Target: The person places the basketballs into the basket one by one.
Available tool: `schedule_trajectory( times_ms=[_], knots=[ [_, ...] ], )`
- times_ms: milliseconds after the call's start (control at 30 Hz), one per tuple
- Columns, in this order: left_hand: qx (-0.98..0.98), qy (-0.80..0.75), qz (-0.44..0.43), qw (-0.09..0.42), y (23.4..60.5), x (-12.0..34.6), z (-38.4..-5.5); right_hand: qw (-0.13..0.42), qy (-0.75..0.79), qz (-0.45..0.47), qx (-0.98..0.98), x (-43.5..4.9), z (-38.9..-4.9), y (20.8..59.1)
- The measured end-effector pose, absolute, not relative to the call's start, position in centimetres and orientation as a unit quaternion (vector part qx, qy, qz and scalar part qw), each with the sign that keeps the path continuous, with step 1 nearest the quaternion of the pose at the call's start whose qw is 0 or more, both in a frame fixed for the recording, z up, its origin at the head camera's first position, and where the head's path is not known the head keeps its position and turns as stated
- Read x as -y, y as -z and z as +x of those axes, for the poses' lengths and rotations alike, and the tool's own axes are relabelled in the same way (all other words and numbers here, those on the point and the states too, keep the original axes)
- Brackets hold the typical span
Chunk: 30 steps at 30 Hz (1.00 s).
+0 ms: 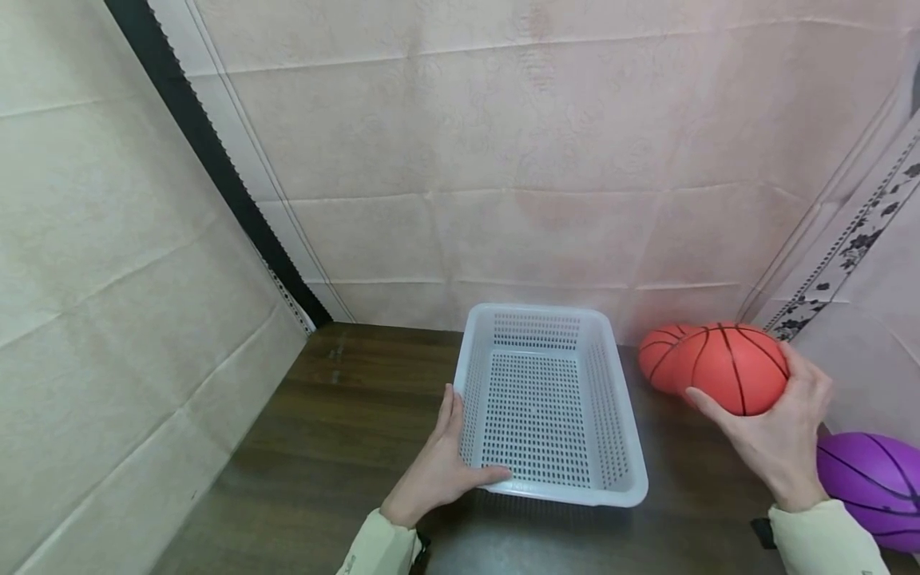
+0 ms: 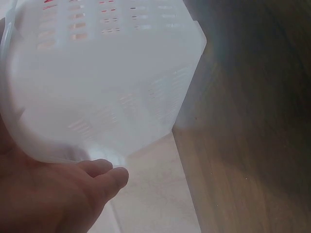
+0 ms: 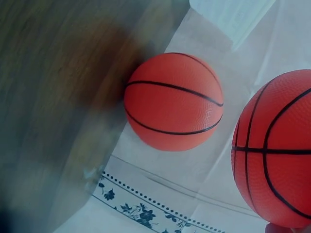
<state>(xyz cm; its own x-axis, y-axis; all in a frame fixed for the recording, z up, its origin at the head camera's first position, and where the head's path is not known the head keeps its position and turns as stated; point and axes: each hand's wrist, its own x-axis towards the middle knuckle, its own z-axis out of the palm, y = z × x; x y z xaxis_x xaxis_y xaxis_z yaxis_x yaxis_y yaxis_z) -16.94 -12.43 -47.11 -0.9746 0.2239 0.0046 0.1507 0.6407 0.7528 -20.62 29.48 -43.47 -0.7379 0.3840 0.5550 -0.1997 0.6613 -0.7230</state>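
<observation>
The white perforated basket (image 1: 549,407) sits centre frame on the dark table (image 1: 345,415) — nothing inside, its near-left rim gripped by the left hand (image 1: 438,471). At right, an orange ball (image 1: 733,367) is clasped by the right hand (image 1: 779,435) — no writing is seen.

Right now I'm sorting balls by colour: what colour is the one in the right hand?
Orange with black lines: the ball in the right hand, clearest in the head view.

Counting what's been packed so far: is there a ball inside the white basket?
No, the white basket holds nothing.
</observation>
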Motion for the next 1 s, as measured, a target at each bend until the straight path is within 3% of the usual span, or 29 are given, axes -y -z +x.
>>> schedule_trajectory(
  times_ms=[1000],
  knots=[
    [-0.904,-0.414,0.102,0.041,47.0,12.4,-16.8,0.32,-0.401,0.025,0.858,-25.9,-19.4,42.0]
  ],
)
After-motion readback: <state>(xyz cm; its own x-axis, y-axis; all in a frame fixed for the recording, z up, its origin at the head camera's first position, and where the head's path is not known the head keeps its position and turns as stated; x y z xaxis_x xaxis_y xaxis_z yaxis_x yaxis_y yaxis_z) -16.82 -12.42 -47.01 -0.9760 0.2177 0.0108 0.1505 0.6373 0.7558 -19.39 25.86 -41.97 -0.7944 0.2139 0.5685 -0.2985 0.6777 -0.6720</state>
